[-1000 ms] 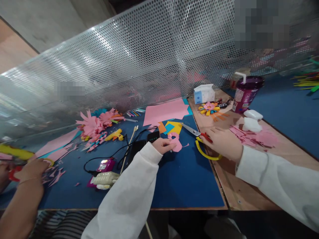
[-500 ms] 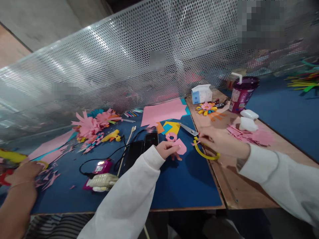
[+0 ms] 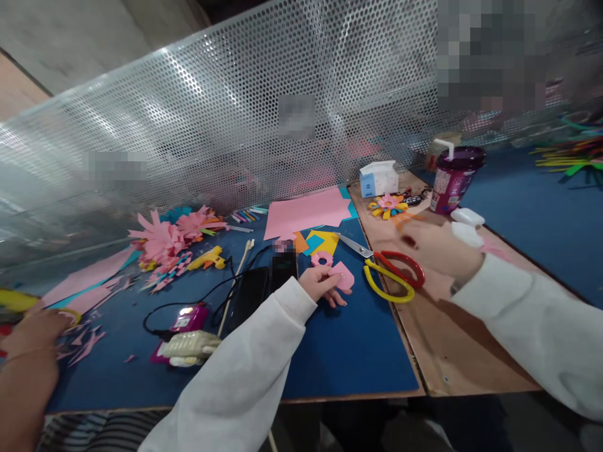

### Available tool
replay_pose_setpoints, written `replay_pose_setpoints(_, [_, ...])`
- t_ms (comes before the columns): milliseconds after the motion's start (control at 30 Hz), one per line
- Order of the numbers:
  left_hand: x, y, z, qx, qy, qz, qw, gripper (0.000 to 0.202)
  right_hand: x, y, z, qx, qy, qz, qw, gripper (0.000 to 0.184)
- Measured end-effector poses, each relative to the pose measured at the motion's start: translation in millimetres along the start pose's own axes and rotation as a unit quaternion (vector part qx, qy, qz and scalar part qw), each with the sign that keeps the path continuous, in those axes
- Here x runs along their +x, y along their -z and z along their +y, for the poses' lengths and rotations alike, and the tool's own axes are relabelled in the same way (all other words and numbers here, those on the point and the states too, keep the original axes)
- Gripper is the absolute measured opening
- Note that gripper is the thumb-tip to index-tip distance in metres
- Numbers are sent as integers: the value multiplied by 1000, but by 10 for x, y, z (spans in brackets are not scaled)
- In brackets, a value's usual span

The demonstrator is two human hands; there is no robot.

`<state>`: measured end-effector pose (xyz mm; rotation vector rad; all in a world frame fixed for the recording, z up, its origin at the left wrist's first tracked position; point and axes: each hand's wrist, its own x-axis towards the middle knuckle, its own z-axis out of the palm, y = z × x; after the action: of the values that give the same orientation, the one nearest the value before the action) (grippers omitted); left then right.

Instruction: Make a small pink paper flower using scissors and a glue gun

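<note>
My left hand (image 3: 322,284) rests low on the blue mat (image 3: 348,339), fingers pinched on a small pink paper piece (image 3: 343,275). Just beyond it lies a pink paper ring (image 3: 322,258). The scissors (image 3: 391,274), with one red and one yellow handle loop, lie flat across the mat's right edge, untouched. My right hand (image 3: 436,249) hovers over the wooden board (image 3: 452,351), a little right of and beyond the scissor handles. It is smeared by motion and nothing shows in it.
A pink sheet (image 3: 306,211), tissue box (image 3: 378,178), purple cup (image 3: 454,179) and paper flower (image 3: 390,204) sit at the back. A phone (image 3: 284,265), cables, glue gun (image 3: 207,258) and pink flowers (image 3: 162,240) lie left. A co-worker's hand (image 3: 32,326) works at far left.
My right hand let go of the scissors, which now lie on the table, and drew back to the right. My left hand stayed with the pink piece, now apart from the ring.
</note>
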<state>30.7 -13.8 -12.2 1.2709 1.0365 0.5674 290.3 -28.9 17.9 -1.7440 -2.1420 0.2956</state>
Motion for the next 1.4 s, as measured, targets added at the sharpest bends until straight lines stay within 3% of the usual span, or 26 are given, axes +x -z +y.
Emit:
replay_pose_setpoints(167, [-20, -6, 5, -9, 18, -2, 1000, 32, -143, -325, -285, -153, 21, -38, 987, 49])
replay_pose_setpoints(367, [-24, -33, 3, -27, 31, -13, 999, 29, -95, -375, -262, -165, -27, -46, 985, 37])
replay_pose_setpoints(500, [-37, -50, 3, -42, 19, -28, 999, 39, -26, -324, -215, -84, -59, -70, 992, 33])
replay_pose_setpoints(600, [-80, -78, 0, -67, 10, -52, 996, 48, -28, -282, -231, -27, -52, -80, 995, 41])
replay_pose_setpoints(700, [-143, -137, -13, -92, 10, -111, 990, 49, -67, -267, -288, 87, -68, -51, 993, 40])
replay_pose_setpoints(800, [-201, -231, -29, -116, -17, -169, 979, 44, -109, -280, -370, 214, -86, -25, 973, 32])
replay_pose_setpoints(1033, [-271, -368, -6, -112, -106, -153, 976, 38, -189, -492, -613, 334, -49, 1, 941, 20])
replay_pose_setpoints(1200, [-299, -311, 64, -60, -109, -161, 979, 39, -163, -471, -599, 227, 36, 73, 970, 43])
replay_pose_setpoints(1400, [-290, -295, 28, -51, -68, -153, 985, 38, -156, -285, -567, 28, 46, 98, 994, 67])
